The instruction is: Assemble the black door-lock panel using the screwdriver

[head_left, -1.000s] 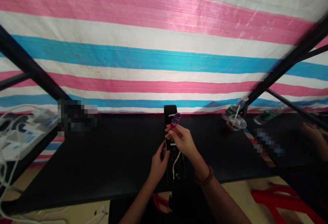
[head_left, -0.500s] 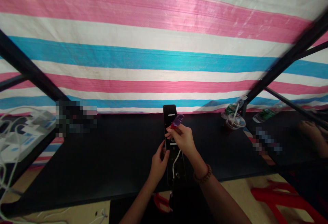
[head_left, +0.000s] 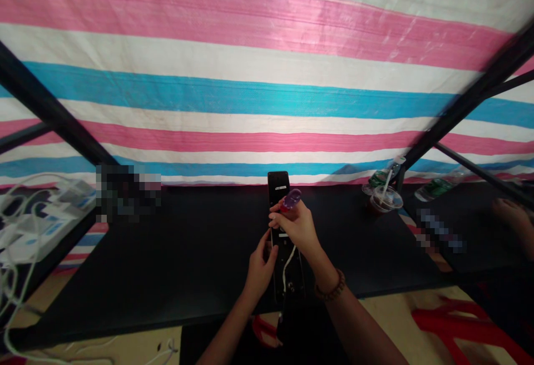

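A long black panel (head_left: 278, 182) with white labels lies lengthwise on the black table, its far end near the striped sheet. My left hand (head_left: 262, 265) grips the panel's left edge, thumb on the near side and fingers along the rim. Pinched in my right hand (head_left: 298, 226) is a screwdriver (head_left: 293, 198) with a purple and red handle, held over the middle of the panel. Its tip is hidden behind my fingers. A white cable (head_left: 285, 270) runs down the panel's lower half toward the table's front edge.
A plastic cup with a straw (head_left: 386, 199) and a bottle (head_left: 377, 178) stand at the table's back right. White power strips and cables (head_left: 37, 231) lie at the left. Another person's hand (head_left: 511, 213) rests at the far right, above a red stool (head_left: 463, 320).
The view has shifted very slightly. The screwdriver handle leans a little more to the right; both hands stay at the same places on the panel.
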Demonstrator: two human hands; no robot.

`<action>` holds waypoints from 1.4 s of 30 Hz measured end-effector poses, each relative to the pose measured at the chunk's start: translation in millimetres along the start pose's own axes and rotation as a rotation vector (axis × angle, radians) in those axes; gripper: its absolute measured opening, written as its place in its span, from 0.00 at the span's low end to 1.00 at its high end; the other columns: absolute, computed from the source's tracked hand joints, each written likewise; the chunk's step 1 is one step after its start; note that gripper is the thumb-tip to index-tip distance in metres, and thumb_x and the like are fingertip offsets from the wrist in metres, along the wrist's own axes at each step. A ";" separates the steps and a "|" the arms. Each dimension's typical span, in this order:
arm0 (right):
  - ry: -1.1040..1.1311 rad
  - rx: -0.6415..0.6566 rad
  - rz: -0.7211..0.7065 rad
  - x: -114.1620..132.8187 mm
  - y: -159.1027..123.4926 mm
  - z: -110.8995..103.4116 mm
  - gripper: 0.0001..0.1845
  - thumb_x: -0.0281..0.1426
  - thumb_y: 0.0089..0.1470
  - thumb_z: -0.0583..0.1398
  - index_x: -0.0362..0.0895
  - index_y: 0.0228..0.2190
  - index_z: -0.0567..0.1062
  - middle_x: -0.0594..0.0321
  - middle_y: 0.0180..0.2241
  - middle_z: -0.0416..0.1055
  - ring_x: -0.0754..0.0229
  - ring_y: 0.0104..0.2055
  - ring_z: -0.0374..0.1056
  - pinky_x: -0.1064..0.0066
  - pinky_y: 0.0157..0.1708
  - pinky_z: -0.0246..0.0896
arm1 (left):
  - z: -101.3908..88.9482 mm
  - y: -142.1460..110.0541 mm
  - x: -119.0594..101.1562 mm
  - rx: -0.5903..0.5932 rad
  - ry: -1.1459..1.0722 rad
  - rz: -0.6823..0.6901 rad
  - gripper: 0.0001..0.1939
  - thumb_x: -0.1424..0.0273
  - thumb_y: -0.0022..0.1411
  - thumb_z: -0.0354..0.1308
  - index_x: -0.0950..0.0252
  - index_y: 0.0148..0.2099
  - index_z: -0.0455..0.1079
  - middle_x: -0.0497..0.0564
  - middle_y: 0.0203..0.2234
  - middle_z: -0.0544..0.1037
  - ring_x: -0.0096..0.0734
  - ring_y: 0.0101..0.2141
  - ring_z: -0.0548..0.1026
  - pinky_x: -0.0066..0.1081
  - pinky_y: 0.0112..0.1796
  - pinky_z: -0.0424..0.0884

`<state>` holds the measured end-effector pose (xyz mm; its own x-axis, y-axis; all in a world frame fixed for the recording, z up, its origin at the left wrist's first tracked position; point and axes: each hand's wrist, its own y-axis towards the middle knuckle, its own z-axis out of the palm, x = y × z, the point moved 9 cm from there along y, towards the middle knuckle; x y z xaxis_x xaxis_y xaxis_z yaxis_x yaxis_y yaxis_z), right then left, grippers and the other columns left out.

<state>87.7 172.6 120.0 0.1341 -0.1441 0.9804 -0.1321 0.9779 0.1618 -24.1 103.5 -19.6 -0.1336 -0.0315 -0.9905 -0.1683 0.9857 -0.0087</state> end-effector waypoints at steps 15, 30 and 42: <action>-0.030 0.050 -0.061 2.5 -8.0 1.2 0.18 0.46 0.56 0.65 0.45 0.38 0.77 0.57 0.36 0.81 0.53 0.34 0.81 0.63 0.36 0.77 | 2.2 -4.4 -1.4 0.015 -0.027 0.010 0.30 0.58 0.66 0.55 0.67 0.65 0.64 0.50 0.33 0.80 0.33 0.33 0.76 0.32 0.37 0.72; -0.029 -0.052 0.012 -6.3 -4.4 -10.9 0.17 0.44 0.51 0.69 0.43 0.33 0.76 0.58 0.30 0.80 0.50 0.33 0.81 0.63 0.34 0.78 | 1.8 -4.5 -3.6 0.014 -0.043 0.019 0.30 0.58 0.66 0.55 0.68 0.65 0.64 0.51 0.34 0.80 0.34 0.34 0.77 0.33 0.38 0.73; 0.038 -0.069 0.044 -7.4 -3.0 -5.9 0.18 0.44 0.47 0.71 0.43 0.32 0.76 0.59 0.30 0.81 0.51 0.32 0.81 0.64 0.34 0.78 | 0.6 -2.6 -1.7 0.002 -0.029 0.012 0.31 0.55 0.65 0.56 0.68 0.64 0.65 0.51 0.33 0.80 0.34 0.33 0.77 0.34 0.38 0.73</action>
<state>92.9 171.6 111.7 0.1671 -0.0960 0.9813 -0.0705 0.9915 0.1090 -22.9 101.1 -18.0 -0.1076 -0.0149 -0.9941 -0.1646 0.9864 0.0031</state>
